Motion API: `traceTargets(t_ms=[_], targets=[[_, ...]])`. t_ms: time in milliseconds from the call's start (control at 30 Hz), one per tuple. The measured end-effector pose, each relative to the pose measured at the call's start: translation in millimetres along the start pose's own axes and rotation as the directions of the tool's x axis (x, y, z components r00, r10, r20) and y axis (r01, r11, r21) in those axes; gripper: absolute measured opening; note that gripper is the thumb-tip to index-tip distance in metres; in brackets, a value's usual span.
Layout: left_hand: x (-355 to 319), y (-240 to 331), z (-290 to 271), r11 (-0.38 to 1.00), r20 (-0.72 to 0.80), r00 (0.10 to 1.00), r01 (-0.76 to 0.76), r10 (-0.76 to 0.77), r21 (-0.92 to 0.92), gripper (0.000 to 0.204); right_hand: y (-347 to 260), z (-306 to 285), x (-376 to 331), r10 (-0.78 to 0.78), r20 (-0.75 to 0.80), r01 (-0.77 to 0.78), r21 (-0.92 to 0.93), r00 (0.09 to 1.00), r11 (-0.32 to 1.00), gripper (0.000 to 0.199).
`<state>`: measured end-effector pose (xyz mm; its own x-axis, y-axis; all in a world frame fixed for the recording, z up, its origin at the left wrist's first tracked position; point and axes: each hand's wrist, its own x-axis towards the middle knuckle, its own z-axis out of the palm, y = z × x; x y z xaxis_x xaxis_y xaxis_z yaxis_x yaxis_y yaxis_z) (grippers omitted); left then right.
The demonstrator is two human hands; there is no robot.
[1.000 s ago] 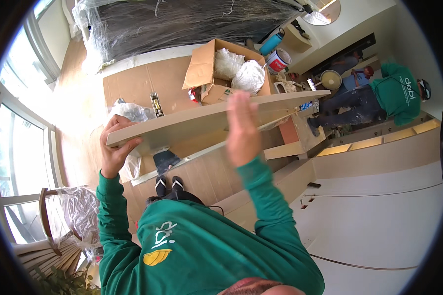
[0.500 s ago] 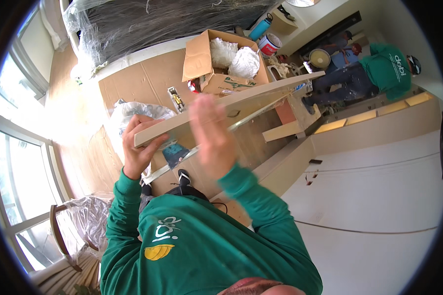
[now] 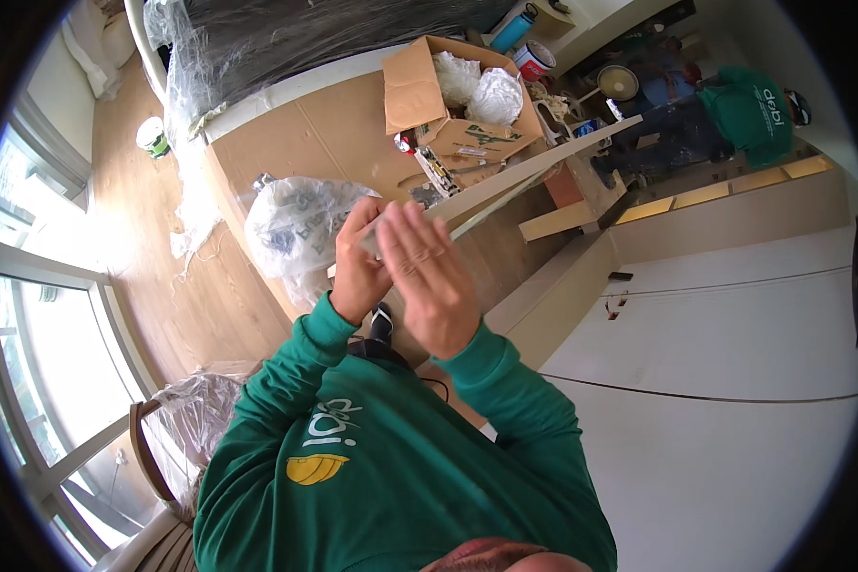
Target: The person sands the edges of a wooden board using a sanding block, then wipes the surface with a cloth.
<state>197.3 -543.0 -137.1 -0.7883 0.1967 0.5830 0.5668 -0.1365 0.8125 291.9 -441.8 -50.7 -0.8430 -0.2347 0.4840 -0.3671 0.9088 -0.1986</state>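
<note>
Left fingers pinch the near end of the board, which slants away to their right; right fingers extend straight beside it, contact unclear. Steady handling likely wants a firm left pinch, right fingers flat, and clearance from the bag left of both.

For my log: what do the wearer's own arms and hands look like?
Long, plain green sleeves end in close-fitting green cuffs at the wrists. The left hand and right hand are bare, without gloves. No lettering shows on either sleeve.
</note>
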Motion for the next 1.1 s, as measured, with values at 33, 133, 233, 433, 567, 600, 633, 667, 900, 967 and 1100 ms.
traceTargets(t_ms=[33,133,233,433,567,600,633,667,900,967,1100], targets=[[0,0,1,1.000,-0.003,1.000,-0.003,0.003,0.015,0.050,18,-7,-3,0.051,-0.022,-0.053,-0.097,0.998,0.994,0.064],[3,14,2,0.998,0.040,0.998,0.042,-0.044,0.042,0.040,98,-30,-17,0.219,-0.130,-0.249,-0.305,0.967,0.919,0.059],[-2,1,7,1.000,0.025,1.000,-0.003,0.002,0.031,0.041,43,-22,-7,0.150,-0.047,-0.157,-0.217,0.988,0.964,0.057],[-8,15,4,0.998,0.018,1.000,-0.013,0.012,0.063,0.045,44,-19,-15,0.078,-0.012,-0.078,-0.124,0.997,0.989,0.062],[-13,25,12,0.996,0.035,0.999,0.028,-0.031,0.083,0.046,165,-52,-37,0.228,-0.164,-0.268,-0.296,0.960,0.917,0.073],[-14,27,12,0.995,0.041,0.998,0.037,-0.041,0.087,0.046,196,-61,-43,0.268,-0.204,-0.325,-0.337,0.942,0.884,0.073],[-14,28,13,0.995,0.048,0.998,0.042,-0.047,0.095,0.046,228,-68,-47,0.296,-0.224,-0.360,-0.355,0.929,0.863,0.073],[-15,30,14,0.994,0.044,0.999,0.025,-0.030,0.106,0.047,258,-76,-53,0.329,-0.248,-0.402,-0.370,0.911,0.837,0.072],[-24,35,13,0.972,0.053,0.999,-0.012,-0.001,0.236,0.045,322,-127,-59,0.303,-0.439,-0.453,-0.291,0.846,0.843,0.054],[-27,36,16,0.970,0.041,0.999,0.005,-0.016,0.242,0.044,298,-125,-57,0.255,-0.449,-0.406,-0.279,0.856,0.870,0.050],[-32,42,18,0.965,0.031,0.997,0.053,-0.064,0.258,0.042,287,-112,-66,0.302,-0.382,-0.431,-0.318,0.874,0.844,0.044]])
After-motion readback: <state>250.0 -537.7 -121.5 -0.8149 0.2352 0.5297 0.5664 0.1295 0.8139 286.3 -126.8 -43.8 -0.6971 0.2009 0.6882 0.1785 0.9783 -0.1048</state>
